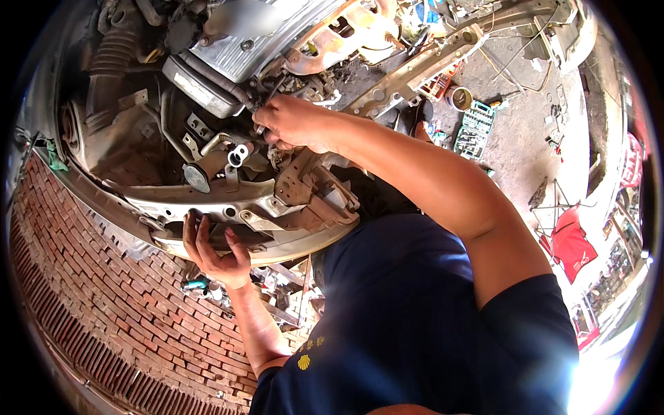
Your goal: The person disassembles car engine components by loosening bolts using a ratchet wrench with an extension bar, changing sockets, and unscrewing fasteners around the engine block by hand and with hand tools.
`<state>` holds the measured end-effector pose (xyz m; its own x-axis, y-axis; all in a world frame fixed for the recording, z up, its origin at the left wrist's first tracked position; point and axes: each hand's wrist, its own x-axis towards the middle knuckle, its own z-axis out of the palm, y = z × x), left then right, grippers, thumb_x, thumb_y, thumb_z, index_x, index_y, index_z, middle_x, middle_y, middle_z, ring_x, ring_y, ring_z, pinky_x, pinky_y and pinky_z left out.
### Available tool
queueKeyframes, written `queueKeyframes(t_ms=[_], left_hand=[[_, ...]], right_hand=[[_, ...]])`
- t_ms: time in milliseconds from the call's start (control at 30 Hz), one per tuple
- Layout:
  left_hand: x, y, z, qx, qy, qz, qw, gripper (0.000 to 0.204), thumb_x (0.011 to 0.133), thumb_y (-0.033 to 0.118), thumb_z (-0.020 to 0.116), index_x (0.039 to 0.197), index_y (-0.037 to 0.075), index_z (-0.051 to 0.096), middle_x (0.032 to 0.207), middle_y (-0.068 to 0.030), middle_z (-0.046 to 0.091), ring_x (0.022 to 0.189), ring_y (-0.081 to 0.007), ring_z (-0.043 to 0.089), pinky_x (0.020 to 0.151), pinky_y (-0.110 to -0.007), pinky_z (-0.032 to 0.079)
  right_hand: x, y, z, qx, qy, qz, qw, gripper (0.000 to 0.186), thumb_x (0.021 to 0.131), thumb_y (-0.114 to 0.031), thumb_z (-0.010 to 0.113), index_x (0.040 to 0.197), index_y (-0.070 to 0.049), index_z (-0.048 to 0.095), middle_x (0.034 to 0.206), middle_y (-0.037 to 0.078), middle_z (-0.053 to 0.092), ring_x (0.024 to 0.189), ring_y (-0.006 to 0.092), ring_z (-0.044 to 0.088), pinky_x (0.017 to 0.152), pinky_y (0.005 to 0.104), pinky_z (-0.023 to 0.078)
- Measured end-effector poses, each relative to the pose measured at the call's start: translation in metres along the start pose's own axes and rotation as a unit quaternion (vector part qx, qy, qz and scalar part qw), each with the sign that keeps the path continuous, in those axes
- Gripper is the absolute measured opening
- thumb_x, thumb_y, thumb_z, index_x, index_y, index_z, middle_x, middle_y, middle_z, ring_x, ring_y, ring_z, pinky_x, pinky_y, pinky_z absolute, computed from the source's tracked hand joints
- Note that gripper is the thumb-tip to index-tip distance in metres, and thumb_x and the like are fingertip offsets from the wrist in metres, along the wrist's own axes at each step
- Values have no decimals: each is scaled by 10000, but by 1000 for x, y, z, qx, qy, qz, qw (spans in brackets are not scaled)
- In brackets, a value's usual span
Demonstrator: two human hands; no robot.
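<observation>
My left hand [216, 254] rests at the front edge of the car's body panel [166, 211], fingers spread with the tips over the rim. Inside the engine bay, my right hand [294, 123] is closed beside the engine's front end. A small shiny metal piece shows at its fingertips, but what it grips is mostly hidden. Just left of that hand is a silver ring-shaped pipe end [238, 155]. A round cap [197, 178] sits nearer the panel. The ribbed silver engine cover [235, 41] lies beyond, with a rusty exhaust manifold [339, 41] to its right.
A ribbed air hose [114, 52] runs at the far left of the bay. Right of the car, an open socket set case [474, 130] and a round tin [458, 98] are on the floor. A red folding stool [573, 242] stands farther right. Brick paving [124, 304] lies at left.
</observation>
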<state>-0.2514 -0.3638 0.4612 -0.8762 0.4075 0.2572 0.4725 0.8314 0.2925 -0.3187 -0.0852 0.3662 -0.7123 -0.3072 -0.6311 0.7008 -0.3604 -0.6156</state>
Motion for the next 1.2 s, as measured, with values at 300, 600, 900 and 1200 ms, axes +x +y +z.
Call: queueKeyframes(t_ms=[300,600,900,1200], left_hand=[[1,-2,0,1,-4,1,1000,432,964,249,629,1242,-81,656,1386,-280,606,1292,-454,592,1091,-529,474],[-2,-3,2,12,-1,-4,1000,425,944,238,639,1240,-66,655,1390,-275,602,1295,-442,587,1098,-520,465],[-2,-4,3,17,-2,4,1000,424,930,220,628,1252,-55,651,1410,-270,590,1305,-434,579,1106,-516,451],[-2,-5,5,31,-7,16,999,415,925,200,636,1249,-59,643,1384,-278,602,1292,-443,584,1111,-519,449]], right_hand=[[-11,-7,-27,198,-41,-16,979,263,1099,-269,548,928,-84,474,728,-32,426,586,86,359,514,282,345],[-2,6,3,95,7,-2,995,249,1109,-250,517,981,-38,544,743,-21,448,633,110,408,560,299,386],[-25,-13,-15,282,9,26,959,232,1097,-231,519,924,-77,540,654,-62,380,565,89,347,520,272,277],[-33,3,-69,334,-82,60,937,229,1081,-234,557,960,-42,585,647,-71,353,542,83,304,505,259,278]])
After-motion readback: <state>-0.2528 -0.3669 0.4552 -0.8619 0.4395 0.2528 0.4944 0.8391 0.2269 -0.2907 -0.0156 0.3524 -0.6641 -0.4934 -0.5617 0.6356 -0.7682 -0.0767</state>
